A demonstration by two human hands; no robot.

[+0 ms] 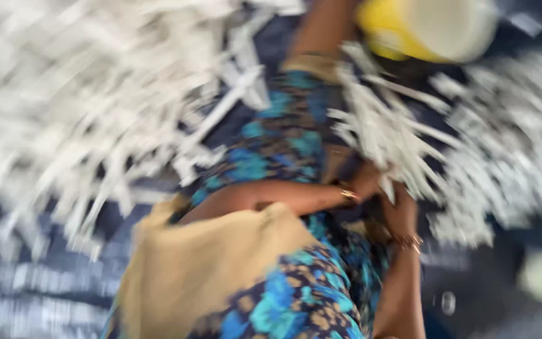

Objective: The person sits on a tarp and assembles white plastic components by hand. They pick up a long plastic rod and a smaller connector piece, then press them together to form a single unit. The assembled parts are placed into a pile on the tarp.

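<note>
Although the whole frame is smeared by motion, I can make out both hands meeting right of centre, at the lower edge of a bunch of thin white strips (384, 135). I judge these strips to be light plastic or paper pieces, stiff enough to stick out like a fan yet thin enough to bend or snap if squeezed hard. They look smooth, so a loose handful would probably slide apart; I would take them near the gathered lower end, where they converge, not at the splayed tips.

My left hand (366, 183) comes in from the left across a blue patterned garment (283, 150), with a thin bangle at the wrist, and seems to sit against the base of the bunch. My right hand (399, 213) rises from the bottom of the frame just below it, also with a bangle. Whether the fingers of either hand are closed on the strips or merely resting beside them I cannot tell; the blur melts them into the white.

Much larger heaps of the same white strips (76, 107) fill the upper left and spread down the right edge, lying on a dark blue surface (472, 276). At the top right a yellow and white container (428, 25) is cut off by the frame, so I cannot say what it holds. A tan cloth (202, 263) covers the lower centre and hides whatever lies beneath. Single strip shapes are impossible to pick out.
</note>
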